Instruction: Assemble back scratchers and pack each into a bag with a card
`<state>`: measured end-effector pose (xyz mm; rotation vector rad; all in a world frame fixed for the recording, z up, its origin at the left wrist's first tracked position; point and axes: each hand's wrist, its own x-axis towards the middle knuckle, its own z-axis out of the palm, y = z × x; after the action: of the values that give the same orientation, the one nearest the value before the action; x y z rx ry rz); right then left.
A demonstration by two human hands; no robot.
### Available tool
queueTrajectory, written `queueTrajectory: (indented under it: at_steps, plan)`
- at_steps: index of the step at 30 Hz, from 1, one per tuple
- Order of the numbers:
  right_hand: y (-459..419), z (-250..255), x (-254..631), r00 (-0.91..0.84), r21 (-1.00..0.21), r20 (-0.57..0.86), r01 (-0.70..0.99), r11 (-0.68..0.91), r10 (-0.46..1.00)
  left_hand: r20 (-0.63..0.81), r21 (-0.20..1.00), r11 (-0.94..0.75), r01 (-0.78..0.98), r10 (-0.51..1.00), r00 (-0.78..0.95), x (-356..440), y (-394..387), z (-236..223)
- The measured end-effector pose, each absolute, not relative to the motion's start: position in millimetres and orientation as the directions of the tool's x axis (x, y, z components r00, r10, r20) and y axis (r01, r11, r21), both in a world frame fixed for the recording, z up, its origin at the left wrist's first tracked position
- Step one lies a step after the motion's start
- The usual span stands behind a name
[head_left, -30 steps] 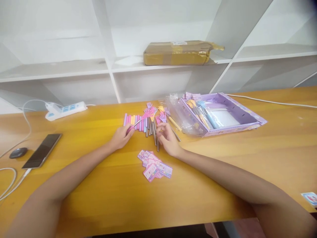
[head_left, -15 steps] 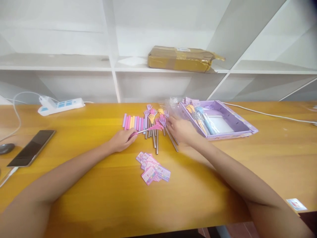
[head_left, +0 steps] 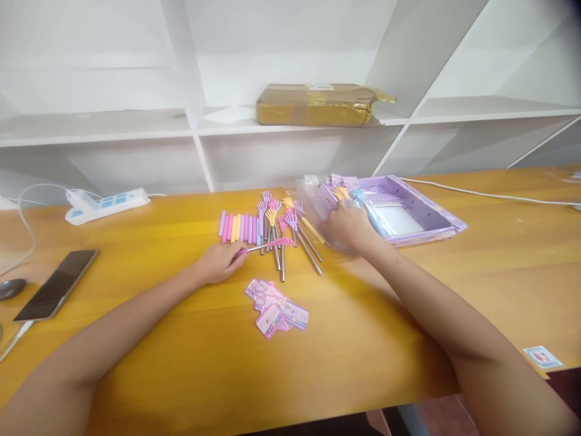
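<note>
My left hand [head_left: 223,261] is closed round the pink handle of a back scratcher [head_left: 282,242], its hand-shaped head pointing right. Just beyond, several loose back scratchers [head_left: 290,221] with metal rods and purple, pink and yellow heads lie in a loose bunch. Coloured handle tubes [head_left: 240,227] in pink, purple, yellow and blue form a row to their left. My right hand [head_left: 348,225] has its fingers curled on clear plastic bags [head_left: 313,197] at the left side of a purple tray [head_left: 438,233]; its fingertips are hidden. Wrapped back scratchers [head_left: 379,218] lie in the tray.
Pink and purple cards [head_left: 276,309] lie in a pile nearer me. A power strip [head_left: 108,203], a phone [head_left: 57,286] and a mouse [head_left: 11,289] are at the left. On the shelf behind sits a taped carton [head_left: 316,108]. A small picture card [head_left: 542,357] lies front right.
My right hand has moved right, away from the loose back scratchers to the tray's left side. A yellow tube now shows beside the rods. My left hand keeps its hold; the view has shifted slightly.
</note>
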<state>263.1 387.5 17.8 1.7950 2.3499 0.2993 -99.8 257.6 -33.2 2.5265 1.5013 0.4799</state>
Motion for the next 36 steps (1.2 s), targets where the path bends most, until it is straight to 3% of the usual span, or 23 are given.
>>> queueTrajectory:
  at_steps: [13, 18, 21, 25, 29, 32, 36]
  plan:
    - [390.6, 21.9, 269.8, -0.303, 0.227, -0.01, 0.928, 0.297, 0.953, 0.195, 0.368, -0.419, 0.83, 0.908, 0.372, -101.9, 257.2, -38.4]
    - [390.0, 31.2, 268.2, -0.29, 0.222, 0.051, 0.936, 0.272, 0.956, 0.218, 0.414, -0.524, 0.745, 0.851, 0.478, -103.4, 258.9, -35.2]
    - [385.6, 42.3, 267.4, -0.286, 0.185, 0.174, 0.949, 0.254, 0.942, 0.261, 0.502, -0.551, 0.667, 0.832, 0.49, -94.5, 255.8, -32.3]
    - [357.3, 54.9, 258.7, -0.327, 0.058, 0.426, 0.94, 0.336, 0.844, 0.253, 0.758, -0.417, 0.502, 0.897, 0.363, -67.4, 239.0, -30.0]
    - [298.8, 48.8, 232.5, -0.513, -0.153, 0.574, 0.698, 0.7, 0.638, 0.091, 0.961, -0.178, 0.212, 0.927, 0.364, -43.5, 217.5, -30.4]
    - [257.8, 31.5, 208.2, -0.705, -0.133, 0.593, 0.392, 0.91, 0.391, 0.074, 0.99, -0.115, 0.084, 0.92, 0.385, -35.6, 207.4, -30.3]
    - [243.1, 15.2, 192.8, -0.807, -0.094, 0.557, 0.177, 0.98, 0.199, 0.102, 0.988, -0.141, 0.065, 0.906, 0.411, -34.5, 201.8, -33.0]
